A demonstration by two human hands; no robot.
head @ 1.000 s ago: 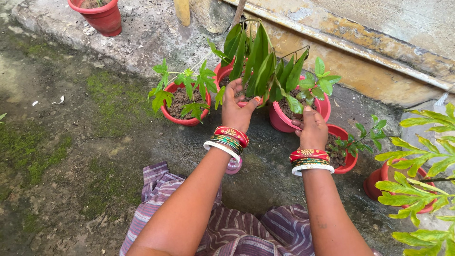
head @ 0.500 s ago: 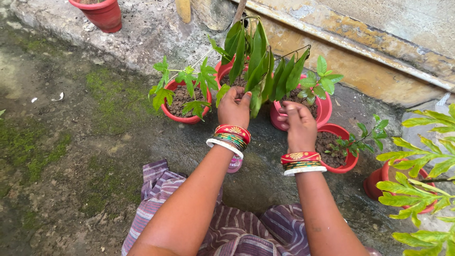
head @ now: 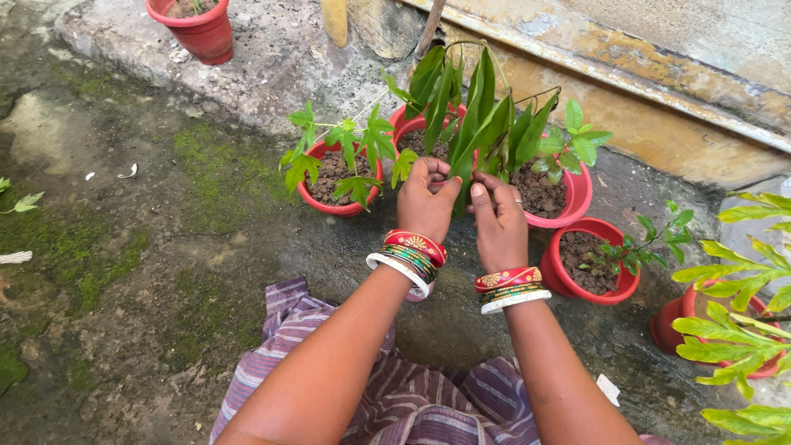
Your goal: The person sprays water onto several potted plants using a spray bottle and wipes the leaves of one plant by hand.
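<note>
Both hands sit close together at frame centre, thumbs nearly touching. Left hand [head: 427, 202] is curled, fingers pinched on a hanging long green leaf [head: 476, 124] of the tall sapling; right hand [head: 498, 218] just beside it at 3 o'clock, fingertips closed on the same bunch of drooping leaves. Can't tell exactly which leaf each finger grips, since the leaves overlap there.

The sapling's pot [head: 408, 124], red plastic w/ dark soil, stands at 12 o'clock from the left hand, mostly hidden by leaves. At 9 o'clock of the hands: a red pot w/ small lobed-leaf plant [head: 338, 177]. At 2 o'clock of the right hand: a pink pot [head: 568, 198] w/ soil & a small round-leaf plant. At 4 o'clock: another red pot [head: 589, 268] w/ a thin seedling. Far right edge, approx. 4 o'clock: a leafy branch [head: 733, 330] over one more red pot.

Top left, 11 o'clock: lone red pot [head: 194, 29] on a concrete ledge. Both wrists carry stacked red, green & white bangles [head: 409, 251]. Ground is damp, mossy concrete [head: 124, 247]; striped purple cloth [head: 412, 395] at 6 o'clock.
</note>
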